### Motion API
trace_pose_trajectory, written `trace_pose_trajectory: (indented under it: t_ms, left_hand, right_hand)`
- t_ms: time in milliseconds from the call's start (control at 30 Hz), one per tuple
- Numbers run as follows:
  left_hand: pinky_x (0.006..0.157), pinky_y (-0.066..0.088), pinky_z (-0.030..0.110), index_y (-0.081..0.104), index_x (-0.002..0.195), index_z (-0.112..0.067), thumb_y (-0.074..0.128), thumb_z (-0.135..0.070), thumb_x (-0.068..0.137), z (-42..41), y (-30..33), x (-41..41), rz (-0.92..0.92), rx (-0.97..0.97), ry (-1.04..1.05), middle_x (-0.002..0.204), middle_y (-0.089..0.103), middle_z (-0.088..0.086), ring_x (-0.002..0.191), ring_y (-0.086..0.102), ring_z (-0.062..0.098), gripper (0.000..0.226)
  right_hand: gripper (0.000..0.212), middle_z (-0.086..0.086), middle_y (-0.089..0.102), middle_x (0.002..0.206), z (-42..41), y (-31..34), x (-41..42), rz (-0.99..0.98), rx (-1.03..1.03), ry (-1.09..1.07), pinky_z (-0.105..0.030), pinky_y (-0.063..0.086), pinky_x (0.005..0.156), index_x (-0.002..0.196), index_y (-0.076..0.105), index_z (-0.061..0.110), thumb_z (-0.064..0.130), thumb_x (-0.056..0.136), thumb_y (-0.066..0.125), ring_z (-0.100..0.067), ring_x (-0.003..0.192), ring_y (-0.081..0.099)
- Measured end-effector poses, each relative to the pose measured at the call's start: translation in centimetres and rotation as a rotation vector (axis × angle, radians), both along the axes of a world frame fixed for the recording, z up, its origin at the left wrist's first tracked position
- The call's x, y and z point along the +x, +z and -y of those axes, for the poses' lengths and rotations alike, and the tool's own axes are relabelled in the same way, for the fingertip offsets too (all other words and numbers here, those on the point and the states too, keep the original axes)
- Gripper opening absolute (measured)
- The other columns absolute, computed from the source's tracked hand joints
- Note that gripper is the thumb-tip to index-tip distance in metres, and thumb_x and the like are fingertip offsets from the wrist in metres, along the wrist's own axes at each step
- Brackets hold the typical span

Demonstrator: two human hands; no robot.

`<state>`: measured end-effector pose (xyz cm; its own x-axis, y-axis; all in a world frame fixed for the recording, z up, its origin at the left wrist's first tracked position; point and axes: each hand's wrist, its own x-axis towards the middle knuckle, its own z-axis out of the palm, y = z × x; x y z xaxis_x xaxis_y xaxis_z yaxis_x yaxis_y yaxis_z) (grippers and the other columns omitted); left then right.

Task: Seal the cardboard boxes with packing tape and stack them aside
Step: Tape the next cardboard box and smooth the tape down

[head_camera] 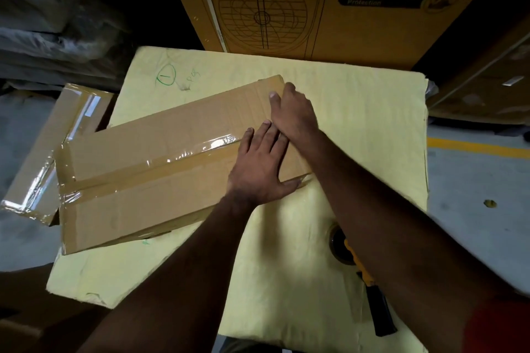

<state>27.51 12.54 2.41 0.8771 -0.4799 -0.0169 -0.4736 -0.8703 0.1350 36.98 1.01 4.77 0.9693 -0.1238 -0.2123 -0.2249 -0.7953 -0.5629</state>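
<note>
A flat brown cardboard box [160, 152] lies on a pale yellow sheet-covered surface [358, 112], with clear packing tape along its centre seam and over its left end. My left hand [258, 169] presses flat on the box's right part, fingers straight. My right hand [292, 112] rests on the box's far right end, thumb on top and fingers bent over the edge. A tape roll [339, 243] with a yellow and black cutter [375, 304] lies on the sheet, partly hidden under my right forearm.
A second taped cardboard box [57, 152] sits lower at the left on the grey floor. A large orange printed carton [315, 3] stands behind the yellow surface. Wrapped bundles fill the far left. A yellow floor line [476, 147] runs at the right.
</note>
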Motion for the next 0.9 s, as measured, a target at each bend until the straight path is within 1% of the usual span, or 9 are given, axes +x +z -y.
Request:
trace_pose_trajectory:
  t_ms: [133,233,367,467,533,600,733,800,900]
  left_hand:
    - [0.122,0.010,0.053,0.027,0.156,-0.013,0.045,-0.074,0.077,0.1,0.2,-0.1,-0.017,0.002,-0.008,0.164,0.019,0.014,0.152,0.013,0.029,0.101]
    - [0.122,0.013,0.054,0.030,0.155,-0.012,0.042,-0.075,0.075,0.1,0.4,-0.3,-0.022,0.004,0.007,0.164,0.018,0.013,0.152,0.014,0.029,0.102]
    - [0.122,0.012,0.053,0.025,0.156,-0.011,0.046,-0.076,0.077,0.1,0.5,-0.7,-0.021,0.051,-0.003,0.165,0.015,0.013,0.153,0.012,0.028,0.104]
    - [0.123,0.009,0.051,0.019,0.158,-0.010,0.047,-0.076,0.079,0.1,0.7,-0.9,-0.016,0.085,0.005,0.166,0.011,0.012,0.153,0.009,0.027,0.106]
    - [0.124,0.007,0.049,0.016,0.158,-0.007,0.044,-0.076,0.080,0.1,0.8,-1.1,-0.015,0.107,0.018,0.166,0.008,0.013,0.153,0.007,0.027,0.108]
    - [0.124,0.008,0.049,0.016,0.157,-0.004,0.042,-0.077,0.080,0.1,0.8,-1.3,-0.013,0.107,0.044,0.166,0.006,0.016,0.153,0.006,0.029,0.109]
    - [0.124,0.007,0.049,0.016,0.156,-0.002,0.040,-0.076,0.081,0.2,0.9,-1.3,-0.011,0.136,0.040,0.165,0.005,0.018,0.153,0.005,0.030,0.109]
    - [0.124,0.006,0.049,0.014,0.157,-0.002,0.040,-0.076,0.082,0.2,0.9,-1.2,-0.013,0.137,0.032,0.165,0.006,0.018,0.153,0.004,0.030,0.108]
    - [0.124,0.003,0.048,0.010,0.158,-0.005,0.034,-0.079,0.080,0.2,0.9,-0.8,-0.028,0.152,0.038,0.166,0.004,0.016,0.154,0.002,0.029,0.110]
  right_hand:
    - [0.036,-0.021,0.066,0.114,2.6,-1.4,-5.2,-0.028,0.094,0.028,-0.035,0.041,0.075,0.122,0.049,0.004,0.033,0.107,0.033,-0.038,0.102,0.063]
    - [0.031,-0.020,0.068,0.104,4.0,-2.7,-9.1,-0.010,0.217,-0.028,-0.037,0.043,0.074,0.112,0.053,0.007,0.031,0.106,0.034,-0.040,0.095,0.063]
    - [0.035,-0.017,0.070,0.103,4.7,-3.7,-13.0,0.086,0.331,-0.093,-0.034,0.043,0.073,0.129,0.057,0.010,0.025,0.106,0.036,-0.040,0.093,0.064]
    - [0.042,-0.020,0.064,0.126,4.9,-3.8,-14.9,0.179,0.259,-0.027,-0.040,0.049,0.087,0.145,0.045,0.006,0.019,0.106,0.038,-0.040,0.110,0.062]
    - [0.049,-0.016,0.045,0.151,4.8,-4.0,-16.0,0.252,0.198,0.063,-0.043,0.048,0.101,0.152,0.033,0.005,0.017,0.105,0.038,-0.036,0.131,0.051]
    - [0.053,-0.014,0.031,0.160,5.1,-4.2,-16.2,0.296,0.159,0.141,-0.044,0.045,0.107,0.154,0.027,0.004,0.020,0.104,0.035,-0.034,0.141,0.041]
    - [0.054,-0.011,0.019,0.164,5.7,-3.6,-13.0,0.267,0.017,0.308,-0.047,0.042,0.109,0.156,0.025,0.009,0.027,0.106,0.035,-0.030,0.146,0.032]
    - [0.054,-0.010,0.012,0.166,5.1,-2.7,-10.0,0.236,-0.095,0.378,-0.049,0.042,0.108,0.156,0.025,0.013,0.032,0.106,0.036,-0.032,0.140,0.040]
    - [0.057,-0.007,0.003,0.167,4.2,-1.7,-5.7,0.117,-0.141,0.401,-0.050,0.038,0.109,0.159,0.014,0.017,0.038,0.107,0.029,-0.035,0.135,0.046]
